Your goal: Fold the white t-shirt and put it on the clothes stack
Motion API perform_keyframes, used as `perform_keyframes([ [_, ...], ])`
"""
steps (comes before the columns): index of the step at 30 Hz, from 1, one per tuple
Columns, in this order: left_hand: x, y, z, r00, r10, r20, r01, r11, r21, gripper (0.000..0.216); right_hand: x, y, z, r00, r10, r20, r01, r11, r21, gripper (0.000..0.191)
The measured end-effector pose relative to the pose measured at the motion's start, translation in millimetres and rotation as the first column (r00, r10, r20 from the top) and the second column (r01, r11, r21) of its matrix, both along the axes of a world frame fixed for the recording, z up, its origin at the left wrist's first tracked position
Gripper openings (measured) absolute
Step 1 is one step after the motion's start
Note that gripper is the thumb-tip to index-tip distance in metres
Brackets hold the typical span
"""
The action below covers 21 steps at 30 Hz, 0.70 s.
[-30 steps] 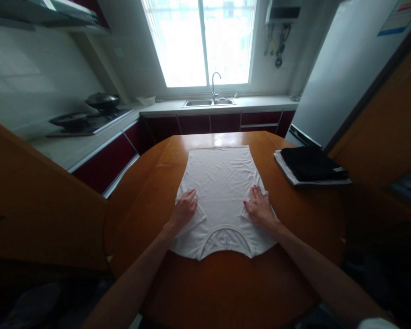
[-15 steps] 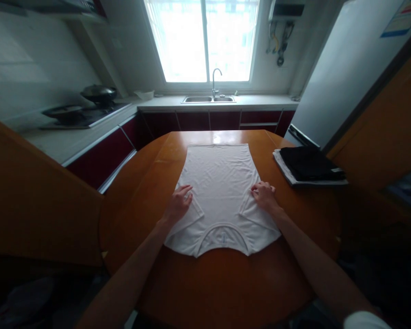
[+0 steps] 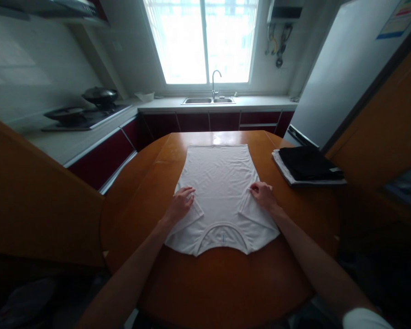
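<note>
Both hands on shirt, table centre
Shirt lies flat on the table, collar toward me; my left hand presses its left edge, fingers spread flat, my right hand curls loosely at its right edge; folded pile right of shirt

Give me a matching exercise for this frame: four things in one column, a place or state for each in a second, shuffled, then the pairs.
Things:
1. white T-shirt
2. left hand
3. right hand
4. folded black garment

Places or states:
A. on a white folded piece at the table's right edge
B. spread flat mid-table, collar nearest the person
C. resting on the shirt's right edge, by the folded-in sleeve
D. resting on the shirt's left edge, fingers on the cloth

Pairs: 1-B, 2-D, 3-C, 4-A
</note>
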State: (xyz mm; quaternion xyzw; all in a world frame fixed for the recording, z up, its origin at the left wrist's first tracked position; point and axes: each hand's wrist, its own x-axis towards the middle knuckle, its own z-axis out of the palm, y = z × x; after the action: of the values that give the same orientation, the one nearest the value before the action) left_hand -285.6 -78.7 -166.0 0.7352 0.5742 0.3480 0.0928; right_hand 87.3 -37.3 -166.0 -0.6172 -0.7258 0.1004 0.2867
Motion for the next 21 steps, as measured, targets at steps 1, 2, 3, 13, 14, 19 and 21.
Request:
perform_keyframes([
  [1, 0.1, 0.0, -0.1, 1.0, 0.0, 0.002, 0.0, 1.0, 0.0, 0.034, -0.1, -1.1, 0.9, 1.0, -0.008, 0.028, 0.007, 1.0, 0.022, 0.009],
  [2, 0.0, 0.0, -0.1, 1.0, -0.001, 0.005, 0.001, 1.0, 0.0, 0.035, -0.2, -2.9, 2.4, 0.999, -0.015, 0.05, 0.012, 0.999, 0.052, 0.013],
  [3, -0.2, 0.1, 0.2, 1.0, -0.001, 0.008, 0.001, 1.0, -0.001, 0.035, -0.3, -5.3, 4.4, 0.998, -0.02, 0.064, 0.014, 0.996, 0.087, 0.017],
  [13, 1.3, -0.3, 2.3, 1.0, 0.019, 0.017, -0.02, 1.0, 0.02, 0.032, -37.3, -42.3, -2.8, 0.973, 0.082, 0.214, -0.089, 0.996, 0.022, 0.051],
  [14, 1.3, 0.0, 2.0, 1.0, 0.02, 0.02, -0.02, 1.0, 0.018, 0.033, -42.0, -44.6, -5.5, 0.963, 0.087, 0.255, -0.083, 0.996, -0.024, 0.058],
  [19, -0.1, 1.1, 2.3, 1.0, 0.013, 0.014, -0.013, 1.0, 0.017, 0.033, -48.6, -47.4, -4.9, 0.949, 0.114, 0.295, -0.077, 0.988, -0.136, 0.068],
  [21, -0.3, 1.1, 3.0, 1.0, 0.012, 0.009, -0.012, 1.0, 0.015, 0.034, -46.7, -47.1, -2.3, 0.955, 0.11, 0.274, -0.082, 0.99, -0.115, 0.068],
])
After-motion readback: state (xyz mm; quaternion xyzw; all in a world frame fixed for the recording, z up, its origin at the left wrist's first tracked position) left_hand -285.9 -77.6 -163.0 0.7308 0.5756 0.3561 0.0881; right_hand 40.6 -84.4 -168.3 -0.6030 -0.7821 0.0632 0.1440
